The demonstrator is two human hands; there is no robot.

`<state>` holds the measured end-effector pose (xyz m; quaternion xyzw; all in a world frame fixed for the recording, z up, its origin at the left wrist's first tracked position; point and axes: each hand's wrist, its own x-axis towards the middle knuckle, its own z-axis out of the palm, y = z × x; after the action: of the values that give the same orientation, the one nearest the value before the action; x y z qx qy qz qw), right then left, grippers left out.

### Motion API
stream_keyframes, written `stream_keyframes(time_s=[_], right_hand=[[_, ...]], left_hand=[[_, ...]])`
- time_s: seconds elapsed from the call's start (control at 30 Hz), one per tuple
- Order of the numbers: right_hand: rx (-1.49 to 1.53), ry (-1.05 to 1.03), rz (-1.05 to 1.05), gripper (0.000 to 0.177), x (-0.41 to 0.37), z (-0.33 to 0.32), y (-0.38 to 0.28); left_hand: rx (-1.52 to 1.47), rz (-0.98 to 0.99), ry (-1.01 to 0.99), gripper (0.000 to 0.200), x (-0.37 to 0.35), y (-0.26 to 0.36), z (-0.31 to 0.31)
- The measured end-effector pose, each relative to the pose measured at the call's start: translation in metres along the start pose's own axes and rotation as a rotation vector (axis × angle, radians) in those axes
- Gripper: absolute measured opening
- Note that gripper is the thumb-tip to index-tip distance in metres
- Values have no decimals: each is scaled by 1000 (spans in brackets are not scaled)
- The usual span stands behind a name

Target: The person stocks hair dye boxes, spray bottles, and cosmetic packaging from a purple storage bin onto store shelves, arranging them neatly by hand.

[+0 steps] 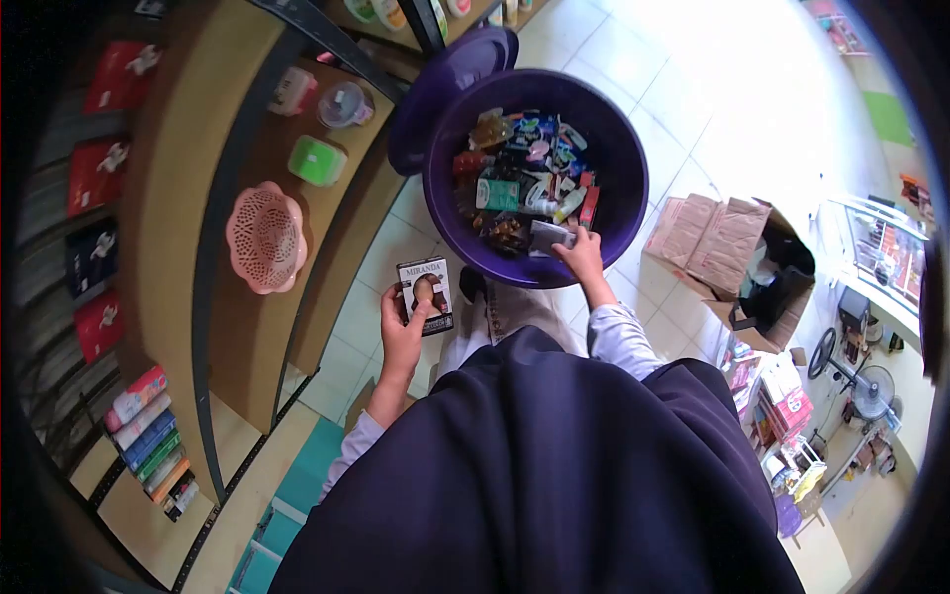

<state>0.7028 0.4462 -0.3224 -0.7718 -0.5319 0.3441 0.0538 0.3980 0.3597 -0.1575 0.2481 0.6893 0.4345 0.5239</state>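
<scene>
My left hand (pixel 401 332) holds a small dark box labelled Miranda (pixel 427 294) upright over the tiled floor, beside the wooden shelf. My right hand (pixel 581 255) reaches into a large purple tub (pixel 623 168) and grips a grey packet (pixel 550 237) at the tub's near rim. The tub is filled with several mixed packets, tubes and sachets (pixel 520 178). Its purple lid (pixel 450 79) leans behind it on the left.
Wooden shelves on the left carry a pink perforated basket (pixel 265 238), a green container (pixel 317 160), clear tubs (pixel 344 104) and stacked boxes (pixel 148 436). An opened cardboard box (pixel 732 257) lies on the floor to the right, with a fan (pixel 871 391) and goods beyond.
</scene>
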Motion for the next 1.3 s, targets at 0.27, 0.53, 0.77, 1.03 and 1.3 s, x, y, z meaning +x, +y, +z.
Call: stream_keyframes(time_s=[0.27, 0.53, 0.77, 1.03, 1.3], right_hand=[[469, 51, -355, 42, -33, -217, -131], [721, -105, -957, 41, -200, -386, -364], [682, -179, -1526, 47, -349, -410, -508], [511, 275, -1783, 52, -415, -354, -675], [531, -445, -1275, 58, -399, -321, -779]], left_hand=[[-256, 194, 68, 45, -90, 113, -40], [-449, 602, 341, 43, -207, 219, -115], [-442, 945, 610, 48, -300, 244, -186], [-298, 1093, 813, 49, -369, 233, -284], [-132, 1127, 964, 49, -384, 234, -397]])
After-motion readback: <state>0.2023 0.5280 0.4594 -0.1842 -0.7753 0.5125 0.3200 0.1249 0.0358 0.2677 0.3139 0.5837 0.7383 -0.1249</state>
